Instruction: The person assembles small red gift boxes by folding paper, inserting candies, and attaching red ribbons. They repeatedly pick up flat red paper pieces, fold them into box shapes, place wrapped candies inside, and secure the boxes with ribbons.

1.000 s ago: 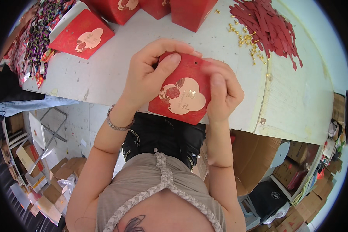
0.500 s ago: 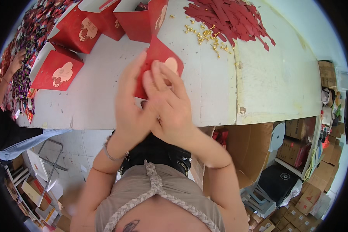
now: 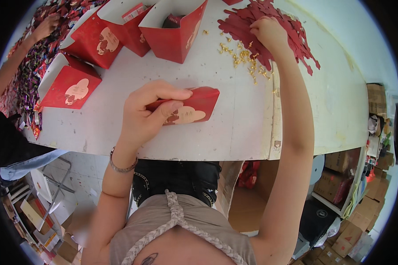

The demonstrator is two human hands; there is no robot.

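Picking from the strips (image 3: 298,42), seemingly, the right hand (image 3: 270,33) is touching them, finger grip unclear, while the left hand (image 3: 147,111) is pinching the box (image 3: 200,108) to their near left, singling one out probably being needed.

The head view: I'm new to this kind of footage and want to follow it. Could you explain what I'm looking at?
There is no machine here, just someone working bare-handed. The picture comes from a wide fisheye camera on that person's head, looking down, so straight edges bend near the rim. The left hand holds a red carton with a pale flower-shaped label. The right hand is at a pile of dark red strips; whether it grips one, I can't tell. On the pale table also lie small gold-coloured pins, several open red boxes, and, at far left, a heap of colourful wrapped pieces. The hand above that heap belongs to another person.
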